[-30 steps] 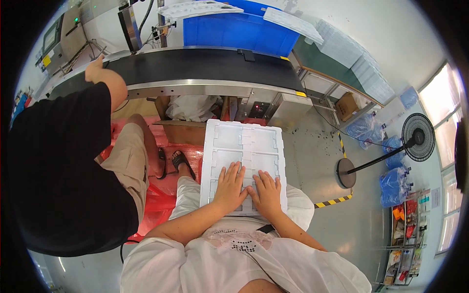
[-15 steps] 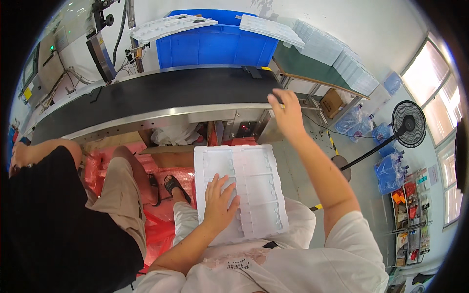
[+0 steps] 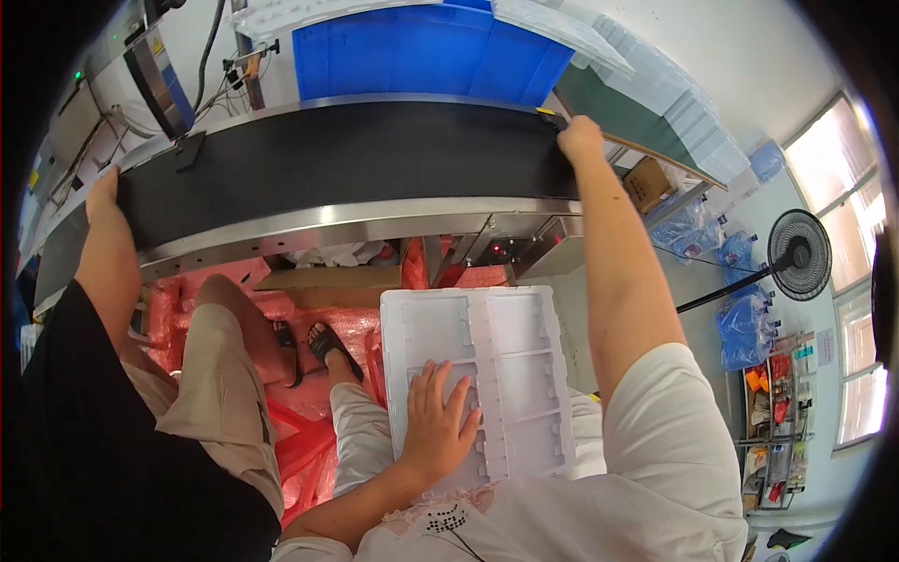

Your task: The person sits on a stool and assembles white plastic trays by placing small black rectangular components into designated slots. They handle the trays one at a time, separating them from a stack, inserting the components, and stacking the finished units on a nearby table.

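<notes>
On my lap lies a white plastic tray (image 3: 524, 375) with shallow rectangular compartments. My left hand (image 3: 438, 417) rests flat on its left half, fingers spread, holding nothing. My right arm stretches forward to the far right end of the black conveyor belt (image 3: 375, 150). There my right hand (image 3: 582, 139) has its fingers curled at the belt's edge, next to a small black piece (image 3: 554, 120) with a yellow mark. The fingertips face away, so what they grip is hidden.
Left, a co-worker in black has a hand (image 3: 103, 192) at the belt's edge. Behind the belt stands a blue bin (image 3: 421, 54) with white trays on top. White trays (image 3: 693, 112) are stacked on a green table (image 3: 618, 108). A black fan (image 3: 799, 253) stands right.
My right hand has moved from open above the belt's right end onto its edge, fingers now curled. The co-worker's hand has reached up to the belt. My left hand stays on the tray.
</notes>
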`<state>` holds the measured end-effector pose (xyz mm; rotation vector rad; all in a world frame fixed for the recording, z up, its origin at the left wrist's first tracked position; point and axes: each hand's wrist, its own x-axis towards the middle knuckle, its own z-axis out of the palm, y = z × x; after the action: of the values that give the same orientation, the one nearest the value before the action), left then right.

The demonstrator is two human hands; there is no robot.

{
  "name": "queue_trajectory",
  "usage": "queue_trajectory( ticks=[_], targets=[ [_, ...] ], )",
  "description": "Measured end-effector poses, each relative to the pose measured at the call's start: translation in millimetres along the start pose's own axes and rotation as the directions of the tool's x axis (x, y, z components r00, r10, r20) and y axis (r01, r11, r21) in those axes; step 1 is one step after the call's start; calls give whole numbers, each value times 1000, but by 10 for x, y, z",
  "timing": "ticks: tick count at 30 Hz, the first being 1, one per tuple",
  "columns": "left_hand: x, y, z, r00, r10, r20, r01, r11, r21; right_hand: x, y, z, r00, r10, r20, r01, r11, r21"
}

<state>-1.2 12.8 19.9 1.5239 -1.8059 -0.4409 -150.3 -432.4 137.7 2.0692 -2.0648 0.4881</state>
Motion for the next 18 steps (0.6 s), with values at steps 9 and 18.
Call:
queue_trajectory(
  ticks=[9,18],
  targets=[
    [384,-62,-329,971,105,-214,-129,986,-103,-611,199,-390,904,-86,420,-417,44,908],
    [458,-64,-308,970,71,-231,-83,996,-45,-1529,-785,-614,713,-397,577,-629,0,777]
  ],
)
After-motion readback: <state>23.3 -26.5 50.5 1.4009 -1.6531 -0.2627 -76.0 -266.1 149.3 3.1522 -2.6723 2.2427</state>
